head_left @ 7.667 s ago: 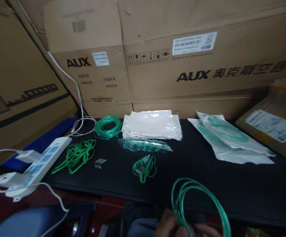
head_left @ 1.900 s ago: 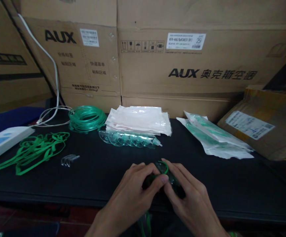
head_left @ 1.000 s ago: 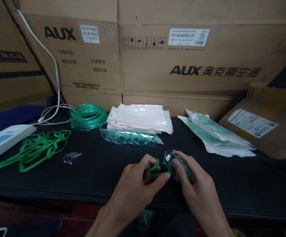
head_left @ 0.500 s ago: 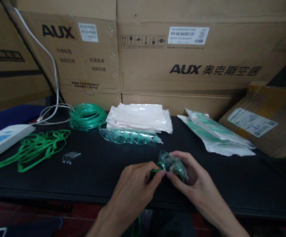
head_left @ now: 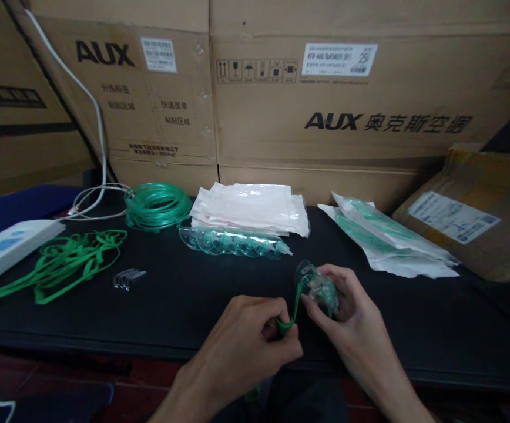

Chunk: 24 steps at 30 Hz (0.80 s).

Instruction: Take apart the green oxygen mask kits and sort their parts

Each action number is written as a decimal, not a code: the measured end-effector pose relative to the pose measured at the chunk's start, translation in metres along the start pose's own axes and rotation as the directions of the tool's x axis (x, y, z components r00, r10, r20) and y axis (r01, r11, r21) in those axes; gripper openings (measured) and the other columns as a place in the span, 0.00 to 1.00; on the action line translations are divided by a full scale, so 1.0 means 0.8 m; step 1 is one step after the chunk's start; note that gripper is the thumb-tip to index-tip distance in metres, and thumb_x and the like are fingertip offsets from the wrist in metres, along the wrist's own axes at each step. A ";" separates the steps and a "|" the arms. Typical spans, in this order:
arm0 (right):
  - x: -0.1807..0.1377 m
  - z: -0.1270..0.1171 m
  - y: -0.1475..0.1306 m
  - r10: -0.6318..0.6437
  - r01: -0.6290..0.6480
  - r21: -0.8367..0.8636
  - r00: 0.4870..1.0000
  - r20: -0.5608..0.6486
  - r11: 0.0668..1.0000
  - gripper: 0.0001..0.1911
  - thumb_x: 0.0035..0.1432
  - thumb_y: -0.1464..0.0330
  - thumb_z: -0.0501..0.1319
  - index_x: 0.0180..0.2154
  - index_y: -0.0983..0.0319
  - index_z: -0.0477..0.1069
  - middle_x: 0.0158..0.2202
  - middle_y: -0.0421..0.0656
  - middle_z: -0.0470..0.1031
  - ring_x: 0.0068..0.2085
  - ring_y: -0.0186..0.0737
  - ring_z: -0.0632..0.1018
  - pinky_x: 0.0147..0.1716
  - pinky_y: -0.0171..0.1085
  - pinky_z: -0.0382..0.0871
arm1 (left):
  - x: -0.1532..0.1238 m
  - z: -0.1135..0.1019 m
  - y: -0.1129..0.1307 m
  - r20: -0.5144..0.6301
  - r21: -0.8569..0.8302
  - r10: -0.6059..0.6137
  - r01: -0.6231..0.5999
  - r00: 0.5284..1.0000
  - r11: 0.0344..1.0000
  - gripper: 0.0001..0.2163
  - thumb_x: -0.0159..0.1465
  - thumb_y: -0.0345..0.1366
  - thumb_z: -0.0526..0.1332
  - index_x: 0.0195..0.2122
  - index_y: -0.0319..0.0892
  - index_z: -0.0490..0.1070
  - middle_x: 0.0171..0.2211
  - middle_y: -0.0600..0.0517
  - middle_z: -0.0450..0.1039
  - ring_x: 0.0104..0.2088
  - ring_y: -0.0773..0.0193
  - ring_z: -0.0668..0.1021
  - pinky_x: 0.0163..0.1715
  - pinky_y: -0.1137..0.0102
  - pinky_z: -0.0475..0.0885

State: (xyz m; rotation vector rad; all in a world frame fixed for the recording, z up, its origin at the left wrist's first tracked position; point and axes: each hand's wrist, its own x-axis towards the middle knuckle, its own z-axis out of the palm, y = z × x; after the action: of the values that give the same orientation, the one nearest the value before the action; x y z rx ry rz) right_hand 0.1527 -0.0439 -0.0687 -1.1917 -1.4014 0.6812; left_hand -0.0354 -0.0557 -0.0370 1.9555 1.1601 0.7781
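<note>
In my right hand [head_left: 352, 308] is a clear green-tinted oxygen mask [head_left: 321, 291], gripped between thumb and fingers just above the table's near part. A green elastic strap [head_left: 298, 305] runs from the mask's left end down to my left hand [head_left: 255, 335], which pinches it between thumb and forefinger. Part of the strap hangs below the table edge under my left hand. Behind my hands lies a row of nested clear masks [head_left: 237, 242]. To the left are a tangle of green elastic straps [head_left: 79, 258] and several small metal clips [head_left: 128, 278].
A coil of green tubing [head_left: 158, 205] and a stack of white pouches [head_left: 250, 208] lie at the back. Packed pouches [head_left: 396, 238] sit right, beside a taped carton [head_left: 479, 217]. A white power strip [head_left: 12, 247] is at left. Large cardboard boxes [head_left: 347, 94] stand behind.
My left hand has moved slightly down and away from the mask, drawing the strap out between them. The mask has shifted a little right and turned in my right hand.
</note>
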 end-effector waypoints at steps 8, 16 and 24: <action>0.005 -0.005 0.004 0.047 -0.058 -0.053 0.983 -0.177 0.997 0.22 0.54 0.58 0.72 0.46 0.57 0.68 0.40 0.44 0.77 0.37 0.41 0.80 0.36 0.36 0.78 | 0.000 -0.002 0.001 -0.030 -0.082 0.022 -0.025 0.999 0.996 0.11 0.59 0.28 0.63 0.22 0.42 0.62 0.18 0.62 0.57 0.21 0.73 0.61 0.24 0.74 0.55; 0.002 -0.006 0.018 0.082 -0.083 -0.001 0.988 -0.131 0.997 0.27 0.49 0.56 0.75 0.48 0.55 0.71 0.43 0.43 0.80 0.40 0.41 0.83 0.40 0.31 0.78 | -0.008 -0.042 0.007 -0.414 -0.067 -0.059 0.035 0.909 0.997 0.14 0.65 0.36 0.61 0.22 0.43 0.64 0.18 0.61 0.56 0.21 0.71 0.61 0.22 0.74 0.56; -0.002 -0.006 0.025 -0.011 0.004 -0.090 0.997 -0.081 0.996 0.23 0.56 0.57 0.72 0.50 0.56 0.70 0.46 0.45 0.80 0.43 0.43 0.83 0.41 0.33 0.79 | -0.048 -0.228 -0.043 -0.956 0.090 -0.067 0.503 0.286 0.860 0.10 0.66 0.42 0.59 0.32 0.42 0.74 0.23 0.59 0.62 0.25 0.68 0.64 0.24 0.75 0.58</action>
State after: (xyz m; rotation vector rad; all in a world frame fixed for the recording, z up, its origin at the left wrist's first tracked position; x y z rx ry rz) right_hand 0.1630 -0.0396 -0.0866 -1.2705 -1.3797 0.5626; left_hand -0.2099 -0.0288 0.0315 1.3305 2.4680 1.6873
